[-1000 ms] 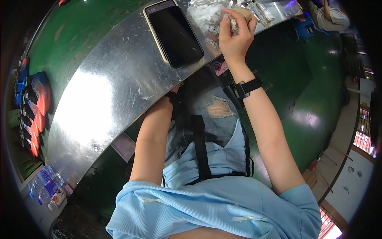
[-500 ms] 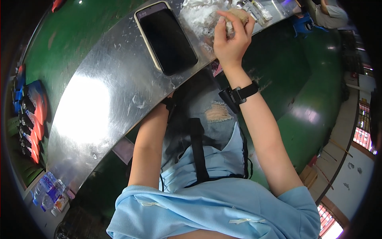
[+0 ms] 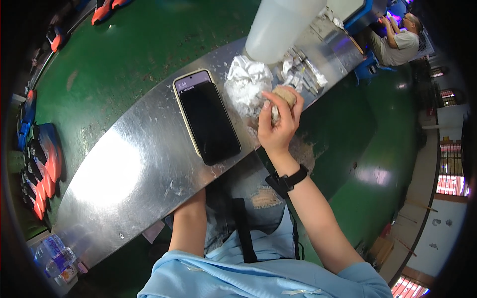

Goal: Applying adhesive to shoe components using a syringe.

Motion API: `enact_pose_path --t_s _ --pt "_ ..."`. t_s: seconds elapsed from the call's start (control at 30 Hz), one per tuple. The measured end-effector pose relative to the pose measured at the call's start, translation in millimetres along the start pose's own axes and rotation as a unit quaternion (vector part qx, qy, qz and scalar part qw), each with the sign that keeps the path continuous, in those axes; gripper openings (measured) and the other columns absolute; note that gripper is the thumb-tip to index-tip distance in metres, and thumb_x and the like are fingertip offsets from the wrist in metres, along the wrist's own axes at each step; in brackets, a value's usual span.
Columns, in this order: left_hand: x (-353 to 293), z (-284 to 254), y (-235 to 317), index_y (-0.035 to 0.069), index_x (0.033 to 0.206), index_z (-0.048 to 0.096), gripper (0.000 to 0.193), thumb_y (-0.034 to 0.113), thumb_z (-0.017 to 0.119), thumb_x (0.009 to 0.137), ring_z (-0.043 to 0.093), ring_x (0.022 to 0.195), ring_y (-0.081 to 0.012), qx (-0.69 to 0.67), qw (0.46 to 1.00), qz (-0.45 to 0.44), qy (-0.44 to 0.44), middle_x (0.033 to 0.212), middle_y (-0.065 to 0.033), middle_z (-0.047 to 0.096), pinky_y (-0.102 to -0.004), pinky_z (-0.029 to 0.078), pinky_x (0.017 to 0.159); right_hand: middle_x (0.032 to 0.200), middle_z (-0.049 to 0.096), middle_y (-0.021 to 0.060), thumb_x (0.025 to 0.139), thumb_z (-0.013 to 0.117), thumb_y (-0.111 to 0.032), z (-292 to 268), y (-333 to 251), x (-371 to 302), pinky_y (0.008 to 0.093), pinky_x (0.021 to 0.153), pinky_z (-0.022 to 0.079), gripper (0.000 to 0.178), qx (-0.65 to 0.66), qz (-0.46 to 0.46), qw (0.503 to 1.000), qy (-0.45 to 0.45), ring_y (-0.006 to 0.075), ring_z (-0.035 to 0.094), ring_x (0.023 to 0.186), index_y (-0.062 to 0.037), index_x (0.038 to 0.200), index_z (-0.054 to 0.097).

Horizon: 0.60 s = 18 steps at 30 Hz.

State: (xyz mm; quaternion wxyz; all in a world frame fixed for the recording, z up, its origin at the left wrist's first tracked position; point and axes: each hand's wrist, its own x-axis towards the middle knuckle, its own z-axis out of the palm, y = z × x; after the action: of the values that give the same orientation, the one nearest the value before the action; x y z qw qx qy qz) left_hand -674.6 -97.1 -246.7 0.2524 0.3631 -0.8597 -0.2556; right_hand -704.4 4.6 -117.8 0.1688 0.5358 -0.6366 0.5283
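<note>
Near right hand (image 3: 281,123), phone (image 3: 209,124), clock digits (image 3: 183,85)

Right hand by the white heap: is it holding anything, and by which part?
Apparently a tan lump, cupped in the right hand, thumb and fingers around its near side.

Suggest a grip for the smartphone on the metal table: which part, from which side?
I'd pinch the smartphone across its two long edges, around mid-length, coming from above and the left. It lies flat, screen up, so its edges seem the natural hold; bare metal table flanks its left edge, while a crumpled white wad sits beside its upper right.
</note>
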Motion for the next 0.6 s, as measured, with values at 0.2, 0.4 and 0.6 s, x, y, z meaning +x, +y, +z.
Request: enact_pose_path --t_s 0.2,0.4,0.6 --pt "24.7 -20.7 -19.6 0.012 0.115 0.053 0.038 0.037 0.049 0.087 0.052 0.104 -0.0357 0.006 1.000 -0.008 0.023 0.112 -0.0175 0.055 -0.0385 0.039 0.091 0.104 0.048 0.0171 0.072 0.058 -0.004 1.4 -0.8 -1.7 0.0369 0.082 0.043 0.020 -0.011 0.016 1.000 -0.020 0.0315 0.050 0.096 -0.0048 0.091 0.063" --pt "66.5 -26.9 0.3 0.012 0.116 0.053 0.038 0.037 0.049 0.087 0.052 0.104 -0.0356 -0.010 0.999 0.032 0.038 0.113 -0.0176 0.055 -0.0385 0.039 0.091 0.107 0.047 0.0176 0.072 0.058 -0.006 -7.6 1.3 2.1 0.0369 0.082 0.043 0.021 -0.024 0.020 0.999 -0.019 0.0318 0.050 0.096 -0.0053 0.092 0.064" --pt "137.5 -14.3 79.4 0.012 0.117 0.052 0.039 0.037 0.050 0.087 0.051 0.105 -0.0356 -0.069 0.987 0.136 0.057 0.114 -0.0176 0.054 -0.0385 0.039 0.092 0.104 0.049 0.0159 0.071 0.059 -0.007 -1.9 -2.8 -2.1 0.0361 0.080 0.045 0.022 0.003 0.040 0.999 -0.017 0.0307 0.052 0.093 -0.0077 0.092 0.065"
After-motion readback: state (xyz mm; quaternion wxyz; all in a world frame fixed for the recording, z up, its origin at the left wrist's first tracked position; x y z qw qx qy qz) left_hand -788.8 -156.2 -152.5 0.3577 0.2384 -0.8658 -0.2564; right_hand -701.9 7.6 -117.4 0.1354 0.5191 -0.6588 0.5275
